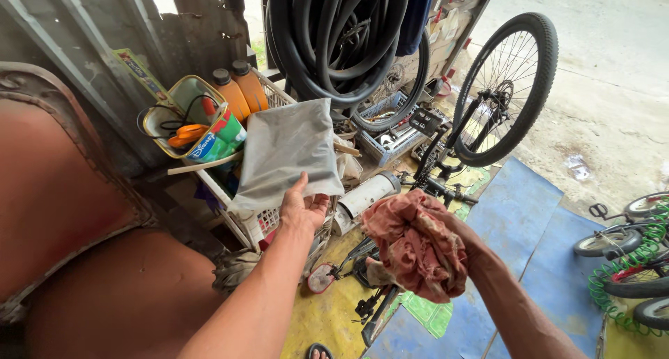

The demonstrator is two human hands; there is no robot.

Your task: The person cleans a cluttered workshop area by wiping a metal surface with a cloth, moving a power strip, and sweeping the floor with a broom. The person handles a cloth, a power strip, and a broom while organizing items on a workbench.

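Two hands are at work here, and each has its own cloth or bag to mind. Our left hand (304,209) pinches the lower edge of a grey plastic bag (287,153) that lies draped over the white crate (261,223) of bottles and tubs, thumb on top and fingers curled under the hem. Our right hand (456,237) is clenched around a crumpled red rag (416,246), held in the air above the yellow and blue floor mats (516,219) and just over the upturned bicycle (446,167). To handle the bag well, we judge that the grip should sit further in from the edge (thin plastic slips and tears when held only by a corner), and the lift should go straight up so the bag clears the orange bottles (240,90) and the tub (182,115) of odds and ends without dragging them over. We would keep the rag bunched tight so no loose end trails into the bicycle's wheel (505,87) or chain parts below.
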